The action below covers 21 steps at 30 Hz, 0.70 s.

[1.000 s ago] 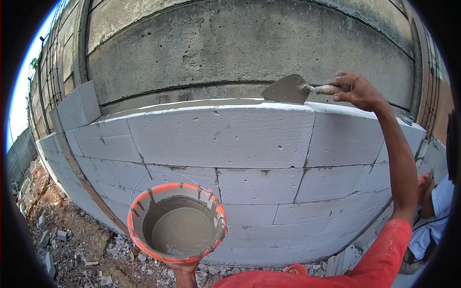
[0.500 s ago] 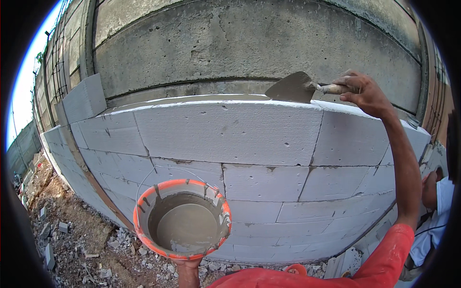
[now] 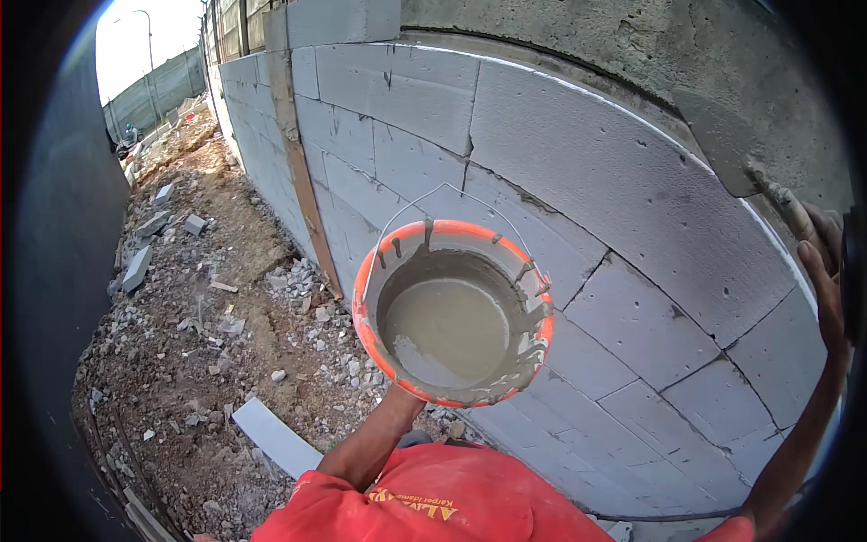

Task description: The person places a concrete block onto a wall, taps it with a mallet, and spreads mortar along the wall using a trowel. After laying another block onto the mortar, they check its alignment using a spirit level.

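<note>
My left hand [image 3: 405,404] holds an orange-rimmed bucket [image 3: 366,330] from underneath, most of its fingers hidden by it. Grey wet mortar [image 3: 447,330] fills the lower part, with drips down the rim. At the right edge, my right hand [image 3: 817,257] grips the handle of a mortar-coated trowel [image 3: 718,144], whose blade is at the top of a white block wall [image 3: 614,185]. Mortar and a white edge line run along that top, against the grey concrete wall [image 3: 578,23] behind.
A wooden plank [image 3: 307,208] stands against the blockwork. Rubble ground [image 3: 208,343] stretches leftward with loose block pieces [image 3: 137,269] and a pale slab [image 3: 275,436]. A dark wall [image 3: 68,262] borders the left side; a distant fence [image 3: 167,86] and lamp post stand beyond.
My view has turned left, bringing the rubble path and dark wall in. The bucket now sits higher and more central, the trowel farther right in view. The co-worker has left view.
</note>
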Tool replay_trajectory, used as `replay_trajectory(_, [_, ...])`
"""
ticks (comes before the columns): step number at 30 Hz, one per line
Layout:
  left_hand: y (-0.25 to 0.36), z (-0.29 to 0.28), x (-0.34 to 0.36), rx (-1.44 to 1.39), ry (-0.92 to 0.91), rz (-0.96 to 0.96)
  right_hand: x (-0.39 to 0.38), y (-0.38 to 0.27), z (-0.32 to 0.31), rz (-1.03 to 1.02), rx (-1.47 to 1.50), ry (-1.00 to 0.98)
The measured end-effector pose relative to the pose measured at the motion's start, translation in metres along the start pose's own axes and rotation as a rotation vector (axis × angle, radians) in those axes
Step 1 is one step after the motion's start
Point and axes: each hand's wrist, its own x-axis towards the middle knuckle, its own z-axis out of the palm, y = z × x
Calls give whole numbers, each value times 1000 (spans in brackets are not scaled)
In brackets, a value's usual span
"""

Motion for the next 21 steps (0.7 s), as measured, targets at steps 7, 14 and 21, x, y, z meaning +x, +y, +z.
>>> replay_trajectory(7, [48, -39, 7, -46, 36, 91, 111, -142, 174, -425, -312, -94])
replay_trajectory(14, [92, -101, -16, -113, 117, 154, 168, -217, 292, -744, -369, -281])
replay_trajectory(21, [127, -156, -42, -155, 221, 244, 188, -241, 410, -821, -300, -556])
